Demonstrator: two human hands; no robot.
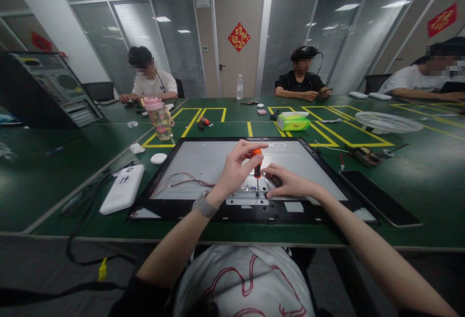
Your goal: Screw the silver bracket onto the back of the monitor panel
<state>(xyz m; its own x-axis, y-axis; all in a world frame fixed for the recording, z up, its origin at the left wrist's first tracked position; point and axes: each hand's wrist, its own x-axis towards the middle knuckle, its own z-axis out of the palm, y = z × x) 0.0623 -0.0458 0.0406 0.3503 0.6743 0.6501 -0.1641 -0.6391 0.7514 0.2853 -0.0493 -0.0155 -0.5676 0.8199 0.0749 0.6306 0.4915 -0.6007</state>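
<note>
A display panel (203,154) with a silver back and black frame lies flat on the table before me. My left hand (236,169), a watch on its wrist, is closed by thumb and fingers round the top of an orange-and-black screwdriver (257,166). The screwdriver stands upright, its tip down at a small circuit board (249,189) near the panel's front edge. My right hand (290,182) rests on the panel just right of the shaft, thumb and fingers apart. Thin wires (181,177) run left from the board area.
A white power bank (123,188) and a white oval case (159,158) lie left of the panel; a black phone (379,197) lies right. Farther off are a pink-lidded bottle (160,120), a green tissue pack (293,122) and a round white grille (388,120). Several people sit across the table.
</note>
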